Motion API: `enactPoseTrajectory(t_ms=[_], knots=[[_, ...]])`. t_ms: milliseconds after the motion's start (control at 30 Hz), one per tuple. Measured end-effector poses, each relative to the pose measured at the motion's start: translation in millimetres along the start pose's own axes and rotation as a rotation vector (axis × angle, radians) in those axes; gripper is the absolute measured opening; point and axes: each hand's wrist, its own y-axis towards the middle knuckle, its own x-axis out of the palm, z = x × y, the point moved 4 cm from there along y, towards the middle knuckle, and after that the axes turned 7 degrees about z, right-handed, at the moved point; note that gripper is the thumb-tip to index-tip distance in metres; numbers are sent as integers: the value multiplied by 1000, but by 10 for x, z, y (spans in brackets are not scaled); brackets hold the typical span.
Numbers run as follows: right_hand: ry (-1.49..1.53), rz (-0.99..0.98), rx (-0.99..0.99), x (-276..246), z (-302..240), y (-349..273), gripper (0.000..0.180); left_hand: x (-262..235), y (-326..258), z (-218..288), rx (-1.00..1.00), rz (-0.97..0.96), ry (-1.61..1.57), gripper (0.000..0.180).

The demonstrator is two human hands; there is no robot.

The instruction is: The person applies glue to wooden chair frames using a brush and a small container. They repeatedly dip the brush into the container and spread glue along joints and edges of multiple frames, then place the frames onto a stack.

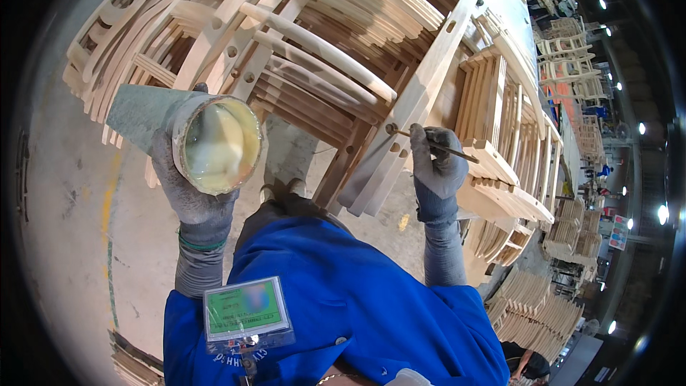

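Note:
My left hand [187, 182], in a grey glove, is closed around a round cup [179, 129] with a crusted rim. Pale, creamy, glue-like liquid [221, 144] lies inside it. A flat grey-green piece [136, 111] juts out to the left behind the cup; whether it belongs to the cup I cannot tell. My right hand [441, 164], gloved too, pinches a thin brown stick [454, 151]. The stick's left end is at a round hole near the near end of a pale wooden rail [414, 111]. Two more holes show beside that one.
Stacked wooden frames with curved slats [321, 71] fill the space ahead. More curved frames [136, 36] lean at the far left, and slatted wooden parts [500, 121] stand right of my right hand. Concrete floor [71, 193] shows at left. Other people work in the far right background.

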Motion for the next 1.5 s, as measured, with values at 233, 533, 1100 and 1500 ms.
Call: enactPoseTrajectory(t_ms=[233,533,1100,1500], knots=[[101,-37,-65,-18,26,155,17,177,-29,49,60,-63,26,74],[217,-98,169,1,75,144,11,237,62,98,66,-80,7,73],[874,-208,-159,1054,-1642,421,24,-275,979,328,190,-210,97,78],[865,-330,-364,1348,-1965,47,7,-555,1271,192,-50,-53,-417,49]])
